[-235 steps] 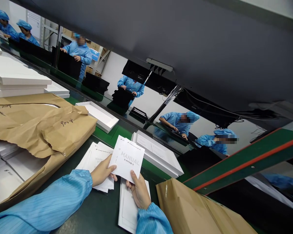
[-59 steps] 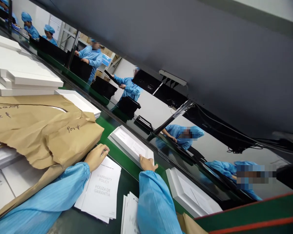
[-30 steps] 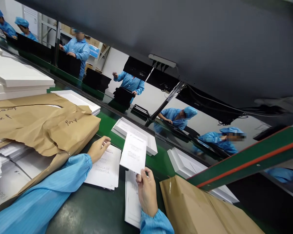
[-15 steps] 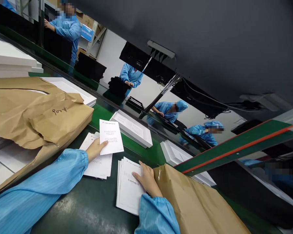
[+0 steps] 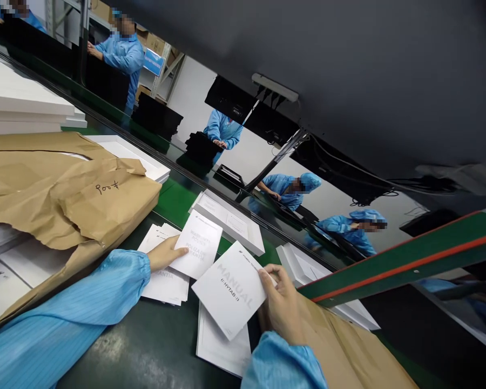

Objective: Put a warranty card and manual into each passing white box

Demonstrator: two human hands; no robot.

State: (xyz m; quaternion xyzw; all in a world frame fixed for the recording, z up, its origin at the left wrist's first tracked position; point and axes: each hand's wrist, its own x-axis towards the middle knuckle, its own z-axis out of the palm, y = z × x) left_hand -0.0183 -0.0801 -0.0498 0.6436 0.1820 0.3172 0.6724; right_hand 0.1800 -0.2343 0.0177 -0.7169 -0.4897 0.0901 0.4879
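My left hand [image 5: 164, 254] pinches a white warranty policy leaflet [image 5: 199, 237] by its lower left edge. Beneath it, a loose stack of similar leaflets [image 5: 168, 287] lies on the dark green table [image 5: 146, 337]. Between thumb and fingers, my right hand [image 5: 282, 300] grips a square white manual [image 5: 230, 286] marked HYTAB at its right corner. The manual is tilted above a stack of booklets [image 5: 222, 346], covering part of it. The leaflet and the manual are close to each other, near the middle of the view.
Torn brown paper packaging [image 5: 101, 200] holding printed papers lies at left; another brown paper package [image 5: 340, 340] is at right. White box trays [image 5: 227, 216] sit on the green conveyor [image 5: 172, 202]. A green beam [image 5: 409, 259] slants across the right. Several co-workers in blue stand beyond.
My right hand has lifted the manual from the booklet stack and turned it. My left hand has moved slightly right with the leaflet. The whole view has shifted a little.
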